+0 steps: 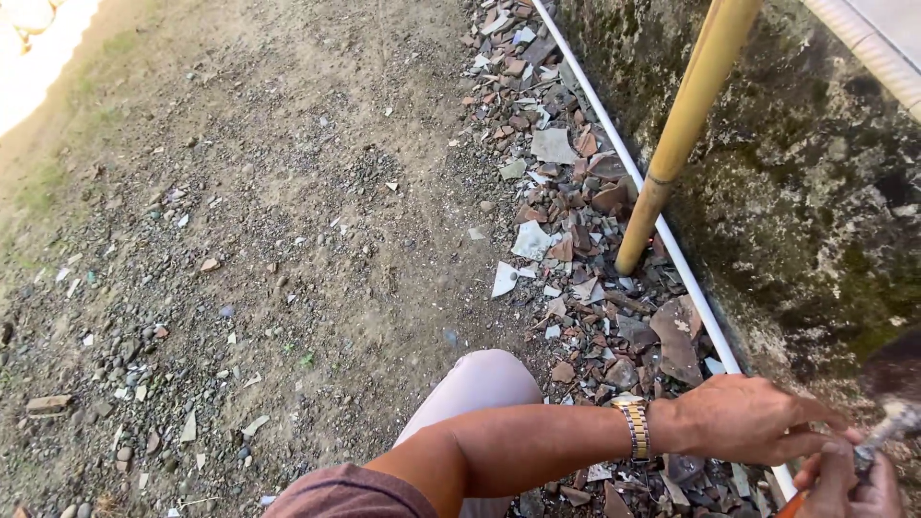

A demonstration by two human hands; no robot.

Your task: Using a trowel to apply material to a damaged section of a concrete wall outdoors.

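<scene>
Two bare hands are meeting at the lower right corner, the left hand (743, 417) pinching and the right hand (849, 480) gripping what may be a pale, dirty brush (887, 427). They are hovering over the thin white pipe (662, 235) beside broken tile rubble (576, 201).

Bare dirt ground (269, 192) strewn with small stones and chips fills the left and centre. A band of broken tile shards (566, 221), reddish, grey and white, runs from far to near along a thin white pipe (614, 144). A yellow bamboo pole (686, 125) leans against the mossy concrete wall (806, 192) at right.
</scene>
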